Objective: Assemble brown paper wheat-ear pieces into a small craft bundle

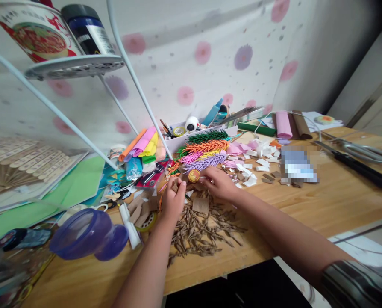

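Observation:
My left hand [173,197] is closed, thumb against fingers, on a small piece of brown paper [175,185]. To its right, my right hand [220,184] has its fingers curled together; what they hold, if anything, is hidden. A small round yellow-and-brown thing [193,176] sits between the two hands. Below them lies a heap of twisted brown paper pieces [199,233], with a flat brown paper square [201,205] on top. Just beyond the hands, fringed paper sprigs [205,162] in purple, pink, yellow, orange and green are stacked together.
White and pink paper scraps [248,177] spread to the right, near a black-handled knife [364,169] and metal scissors [367,152]. At left stand a purple plastic bowl [82,235] and a white wire rack [131,72]. Crepe paper rolls [142,143] lie behind.

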The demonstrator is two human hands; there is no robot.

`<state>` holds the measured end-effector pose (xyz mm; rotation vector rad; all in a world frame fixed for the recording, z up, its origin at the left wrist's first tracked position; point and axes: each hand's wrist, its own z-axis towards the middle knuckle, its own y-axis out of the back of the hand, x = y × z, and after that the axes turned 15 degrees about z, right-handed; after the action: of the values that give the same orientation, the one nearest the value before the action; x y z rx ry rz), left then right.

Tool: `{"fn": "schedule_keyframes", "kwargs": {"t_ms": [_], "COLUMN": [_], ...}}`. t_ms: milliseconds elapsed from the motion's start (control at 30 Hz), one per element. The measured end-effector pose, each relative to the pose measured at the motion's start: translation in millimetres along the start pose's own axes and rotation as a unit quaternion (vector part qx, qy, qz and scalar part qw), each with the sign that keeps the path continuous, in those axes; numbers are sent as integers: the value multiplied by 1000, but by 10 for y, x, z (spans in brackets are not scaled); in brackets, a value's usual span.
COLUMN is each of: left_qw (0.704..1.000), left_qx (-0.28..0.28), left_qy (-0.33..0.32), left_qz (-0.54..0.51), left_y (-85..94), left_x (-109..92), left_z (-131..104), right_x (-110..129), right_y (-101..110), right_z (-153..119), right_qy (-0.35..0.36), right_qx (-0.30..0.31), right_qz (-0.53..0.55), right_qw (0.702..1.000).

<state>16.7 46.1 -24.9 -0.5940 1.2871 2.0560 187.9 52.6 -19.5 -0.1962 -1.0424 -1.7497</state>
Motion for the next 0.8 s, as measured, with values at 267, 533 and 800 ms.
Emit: {"fn": "schedule_keyframes", "kwargs": {"t_ms": [267,533,800], "left_qw": [994,995,992], "left_qx": [31,46,91], "left_qy": [-89,-74,-30], "left_qz": [49,48,79], "left_y": [34,34,42], "left_x": [-24,-50,18], "left_z": [36,28,19], "right_x": [-27,7,23], "right_y": [-9,20,34], "right_z": [-8,4,17], "right_qy": [26,-31,-41], "right_qx": [-48,62,58], "right_qz": [19,22,59], "right_qw": [998,997,996]}}
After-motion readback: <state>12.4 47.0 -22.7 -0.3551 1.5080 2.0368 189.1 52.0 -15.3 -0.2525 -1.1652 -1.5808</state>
